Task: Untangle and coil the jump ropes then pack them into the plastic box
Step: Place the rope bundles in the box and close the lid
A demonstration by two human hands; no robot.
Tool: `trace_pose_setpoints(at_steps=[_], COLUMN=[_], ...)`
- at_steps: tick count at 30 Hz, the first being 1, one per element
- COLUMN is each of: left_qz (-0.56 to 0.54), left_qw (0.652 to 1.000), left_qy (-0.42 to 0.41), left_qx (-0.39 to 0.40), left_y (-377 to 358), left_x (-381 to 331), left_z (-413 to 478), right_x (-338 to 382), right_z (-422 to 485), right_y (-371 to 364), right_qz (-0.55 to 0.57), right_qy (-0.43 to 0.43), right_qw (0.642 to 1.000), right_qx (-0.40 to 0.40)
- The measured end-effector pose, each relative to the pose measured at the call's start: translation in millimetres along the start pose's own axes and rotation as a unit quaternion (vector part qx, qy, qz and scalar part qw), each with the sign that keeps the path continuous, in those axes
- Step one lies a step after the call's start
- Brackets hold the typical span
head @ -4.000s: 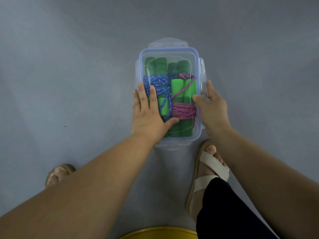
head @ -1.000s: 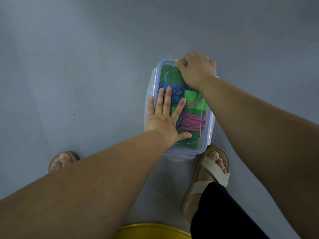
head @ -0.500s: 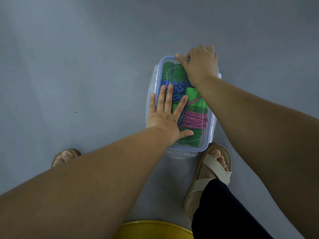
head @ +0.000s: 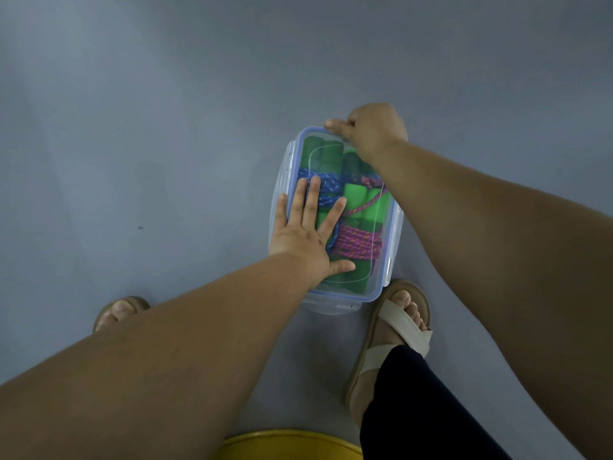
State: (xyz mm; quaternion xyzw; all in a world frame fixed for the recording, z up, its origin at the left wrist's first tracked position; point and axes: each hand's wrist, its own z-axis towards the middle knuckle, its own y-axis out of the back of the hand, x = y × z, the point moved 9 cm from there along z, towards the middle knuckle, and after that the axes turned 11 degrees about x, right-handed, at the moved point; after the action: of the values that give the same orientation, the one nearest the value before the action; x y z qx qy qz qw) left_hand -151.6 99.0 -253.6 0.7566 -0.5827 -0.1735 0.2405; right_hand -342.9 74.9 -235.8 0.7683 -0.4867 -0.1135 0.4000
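The plastic box point(head: 396, 234) is sitting on the grey floor point(head: 166, 127) just beyond the right sandal point(head: 401, 322), lid point(head: 365, 277) on, coiled jump ropes point(head: 360, 244) lying inside. The left hand point(head: 305, 234) is pressing flat on the lid, fingers straight and spread; the right hand point(head: 373, 131) is gripping the box's far end, fingers curled

The right hand point(head: 371, 131), fingers curled over the far end of the plastic box point(head: 341, 298), hides the rim there, the left hand point(head: 305, 234) covers part of the blue jump rope point(head: 326, 184), the left forearm hides most of one sandalled foot point(head: 121, 308), and the bottom edge cuts off a yellow object point(head: 288, 444).
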Motion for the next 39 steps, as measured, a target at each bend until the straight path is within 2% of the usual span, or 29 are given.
trace_pose_setpoints(at_steps=[4, 5, 7, 8, 9, 11, 12, 13, 16, 17, 20, 22, 23, 25, 27, 31, 33, 34, 36, 39], left_qz=[0.003, -0.003, -0.014, -0.025, -0.039, -0.059, -0.068, -0.078, -0.139, -0.165, -0.194, -0.178, -0.169, -0.159, -0.162, -0.24, -0.269, -0.258, -0.211, -0.185], left_qw=[1.0, 1.0, 1.0, 1.0, 0.999, 0.998, 0.997, 0.997, 0.987, 0.98, 0.966, 0.967, 0.969, 0.972, 0.972, 0.959, 0.954, 0.957, 0.97, 0.974], left_qy=[0.0, 0.001, 0.006, 0.007, 0.006, 0.005, 0.006, 0.011, 0.071, 0.1, 0.158, 0.165, 0.159, 0.138, 0.121, 0.11, 0.107, 0.105, 0.101, 0.115], left_qx=[-0.001, -0.002, -0.007, -0.009, -0.012, -0.018, -0.022, -0.026, -0.037, -0.043, -0.058, -0.076, -0.084, -0.1, -0.119, -0.105, -0.084, -0.077, -0.067, -0.057], left_y=[2, 2, 2, 3, 3, 3, 4, 4, 2, 3, 11, 23, 29, 40, 52, 61, 58, 55, 50, 40], left_x=[1, 1, 2, 2, 3, 4, 4, 6, 21, 28, 54, 70, 74, 79, 85, 108, 114, 114, 110, 101], left_z=[-1, -3, -3, -4, -5, -9, -10, -12, -18, -21, -30, -30, -28, -25, -21, -6, -1, 1, 2, 0], right_x=[-3, -12, -46, -71, -90, -92, -83, -83, -76, -72, -57, -48, -49, -54, -58, -57, -46, -45, -47, -58], right_z=[-27, -42, -81, -101, -120, -144, -152, -153, -128, -117, -91, -76, -72, -67, -69, -93, -104, -104, -106, -106], right_y=[-3, -7, -21, -43, -79, -156, -178, -188, -151, -132, -83, -60, -51, -36, -38, -114, -141, -146, -141, -124], right_qz=[-0.022, 0.005, 0.149, 0.254, 0.376, 0.608, 0.649, 0.639, 0.549, 0.521, 0.479, 0.431, 0.43, 0.469, 0.537, 0.656, 0.73, 0.746, 0.742, 0.731], right_qy=[0.003, -0.01, -0.082, -0.144, -0.206, -0.233, -0.231, -0.221, -0.131, -0.106, -0.067, -0.055, -0.058, -0.079, -0.099, -0.179, -0.172, -0.166, -0.159, -0.152], right_qw=[0.999, 0.997, 0.978, 0.949, 0.901, 0.756, 0.717, 0.727, 0.824, 0.847, 0.875, 0.899, 0.897, 0.87, 0.824, 0.728, 0.66, 0.644, 0.649, 0.657], right_qx=[-0.048, -0.071, -0.121, -0.115, -0.069, 0.062, 0.111, 0.12, 0.044, 0.022, -0.023, -0.059, -0.082, -0.131, -0.151, -0.089, -0.046, -0.038, -0.047, -0.1])
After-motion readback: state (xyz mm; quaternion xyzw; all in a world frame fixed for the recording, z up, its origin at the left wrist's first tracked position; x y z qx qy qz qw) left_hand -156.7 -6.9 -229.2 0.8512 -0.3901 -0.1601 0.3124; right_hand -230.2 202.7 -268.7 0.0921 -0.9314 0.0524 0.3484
